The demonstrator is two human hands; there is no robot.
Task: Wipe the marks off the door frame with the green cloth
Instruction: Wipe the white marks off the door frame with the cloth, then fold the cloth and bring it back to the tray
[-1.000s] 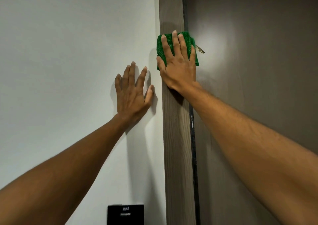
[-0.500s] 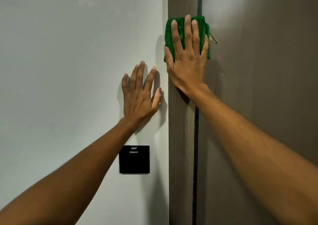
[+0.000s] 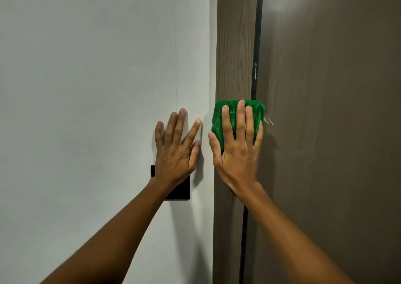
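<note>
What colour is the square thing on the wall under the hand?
Black. The square wall plate shows in the head view, partly hidden by the left hand.

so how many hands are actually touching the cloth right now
1. The right hand presses flat on the green cloth against the door frame; the left hand rests on the wall, clear of it.

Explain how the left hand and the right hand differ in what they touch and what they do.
The left hand lies bare on the white wall, while the right hand presses the green cloth against the wooden door frame. The left hand partly covers a black wall plate; the right hand covers no fitting. The left hand's fingers spread wider than the right hand's. Both are flat, with fingers pointing up.
</note>
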